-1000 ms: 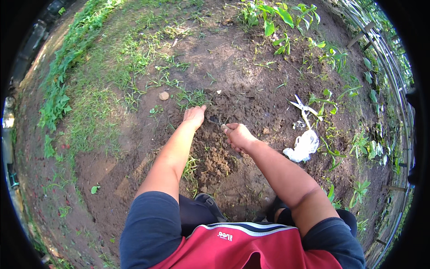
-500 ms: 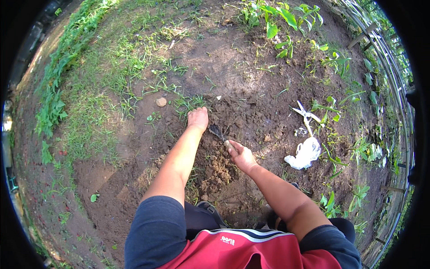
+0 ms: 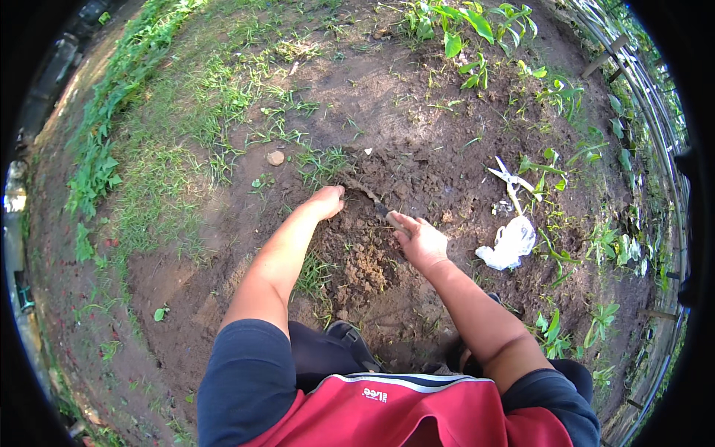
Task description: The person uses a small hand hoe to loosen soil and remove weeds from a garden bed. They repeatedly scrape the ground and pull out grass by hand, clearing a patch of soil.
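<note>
My right hand [image 3: 423, 242] is closed round the pale handle of a small hand trowel [image 3: 381, 208]. The muddy, narrow-looking blade points up and left, its tip at the soil beside a tuft of grass [image 3: 320, 165]. Just left of the blade, my left hand [image 3: 326, 202] is close to the ground with its fingers curled in. Whatever those fingers hold, if anything, is hidden. Between my hands and my feet lies a heap of loose brown soil [image 3: 365, 270].
To the right, pruning shears [image 3: 514, 181] lie open on the soil above a crumpled white plastic bag [image 3: 509, 244]. A round stone [image 3: 275, 158] sits at the left. Leafy plants [image 3: 477, 26] grow at the back, and a fence [image 3: 646, 89] curves along the right edge.
My left hand has drawn slightly down, away from the grass tuft. The right hand has shifted slightly right, and the trowel blade has turned to look thinner.
</note>
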Action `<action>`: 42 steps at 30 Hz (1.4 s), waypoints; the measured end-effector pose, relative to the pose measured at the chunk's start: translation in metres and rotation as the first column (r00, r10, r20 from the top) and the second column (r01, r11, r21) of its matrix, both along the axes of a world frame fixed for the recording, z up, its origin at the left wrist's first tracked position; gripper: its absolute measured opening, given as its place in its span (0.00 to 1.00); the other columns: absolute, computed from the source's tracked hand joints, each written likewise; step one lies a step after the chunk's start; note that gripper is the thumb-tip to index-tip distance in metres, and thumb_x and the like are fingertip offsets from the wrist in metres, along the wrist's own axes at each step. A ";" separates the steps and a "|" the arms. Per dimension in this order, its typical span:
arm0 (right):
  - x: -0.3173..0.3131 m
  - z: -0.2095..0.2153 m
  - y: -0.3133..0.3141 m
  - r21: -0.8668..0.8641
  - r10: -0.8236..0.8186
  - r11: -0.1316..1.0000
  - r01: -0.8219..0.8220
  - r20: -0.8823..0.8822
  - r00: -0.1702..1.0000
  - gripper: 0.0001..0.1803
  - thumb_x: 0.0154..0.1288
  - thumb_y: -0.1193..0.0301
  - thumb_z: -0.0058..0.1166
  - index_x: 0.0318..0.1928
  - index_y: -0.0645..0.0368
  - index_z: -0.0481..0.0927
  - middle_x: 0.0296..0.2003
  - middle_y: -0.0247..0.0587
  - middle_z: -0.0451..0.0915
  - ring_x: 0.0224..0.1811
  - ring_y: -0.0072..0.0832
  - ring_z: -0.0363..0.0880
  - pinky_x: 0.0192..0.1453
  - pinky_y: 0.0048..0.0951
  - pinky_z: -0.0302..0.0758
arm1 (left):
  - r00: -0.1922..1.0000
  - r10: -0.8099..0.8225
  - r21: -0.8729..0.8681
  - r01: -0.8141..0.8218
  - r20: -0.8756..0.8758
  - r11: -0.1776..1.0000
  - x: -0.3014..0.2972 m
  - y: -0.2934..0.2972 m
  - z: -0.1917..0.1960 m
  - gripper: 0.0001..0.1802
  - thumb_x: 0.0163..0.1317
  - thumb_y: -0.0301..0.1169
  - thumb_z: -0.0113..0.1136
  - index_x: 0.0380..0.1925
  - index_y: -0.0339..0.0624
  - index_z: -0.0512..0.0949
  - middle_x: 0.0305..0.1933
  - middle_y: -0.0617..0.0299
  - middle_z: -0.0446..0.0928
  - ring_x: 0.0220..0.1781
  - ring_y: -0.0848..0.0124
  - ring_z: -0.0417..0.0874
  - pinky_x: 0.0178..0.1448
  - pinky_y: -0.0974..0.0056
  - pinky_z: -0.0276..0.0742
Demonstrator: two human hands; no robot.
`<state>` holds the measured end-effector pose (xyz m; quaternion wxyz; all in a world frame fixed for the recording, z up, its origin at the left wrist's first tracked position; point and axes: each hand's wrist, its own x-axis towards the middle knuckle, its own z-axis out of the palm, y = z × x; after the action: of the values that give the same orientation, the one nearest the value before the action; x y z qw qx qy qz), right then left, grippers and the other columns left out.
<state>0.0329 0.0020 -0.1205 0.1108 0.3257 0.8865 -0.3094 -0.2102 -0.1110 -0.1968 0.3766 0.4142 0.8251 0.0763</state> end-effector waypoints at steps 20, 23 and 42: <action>-0.051 0.048 0.001 -0.813 -0.460 0.284 0.508 0.350 0.816 0.21 0.70 0.66 0.45 0.61 0.52 0.64 0.24 0.31 0.68 0.14 0.14 0.58 0.14 0.19 0.55 | 0.918 -0.002 -0.019 -0.006 -0.397 1.000 0.001 0.005 0.008 0.21 0.65 0.27 0.39 0.59 0.44 0.66 0.53 0.50 0.74 0.55 0.55 0.75 0.59 0.53 0.68; -0.055 0.049 -0.002 -0.829 -0.441 0.275 0.487 0.342 0.830 0.20 0.71 0.65 0.44 0.61 0.52 0.64 0.24 0.31 0.68 0.14 0.14 0.58 0.14 0.18 0.56 | 0.915 0.008 -0.071 -0.041 -0.403 0.997 -0.002 0.016 -0.004 0.22 0.67 0.28 0.35 0.60 0.41 0.65 0.54 0.49 0.74 0.56 0.56 0.75 0.59 0.54 0.68; -0.023 -0.080 -0.061 -0.579 -0.422 0.778 0.244 -0.194 0.885 0.20 0.68 0.66 0.49 0.60 0.47 0.69 0.35 0.38 0.80 0.31 0.25 0.77 0.33 0.26 0.74 | 0.912 0.085 -0.054 -0.116 -0.400 0.992 -0.021 0.024 -0.021 0.14 0.61 0.27 0.43 0.46 0.44 0.73 0.49 0.50 0.75 0.55 0.54 0.75 0.59 0.52 0.67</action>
<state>0.0095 -0.0587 -0.2009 -0.0017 0.3814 0.6962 -0.6081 -0.2309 -0.0872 -0.2174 0.2125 0.3635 0.9068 -0.0216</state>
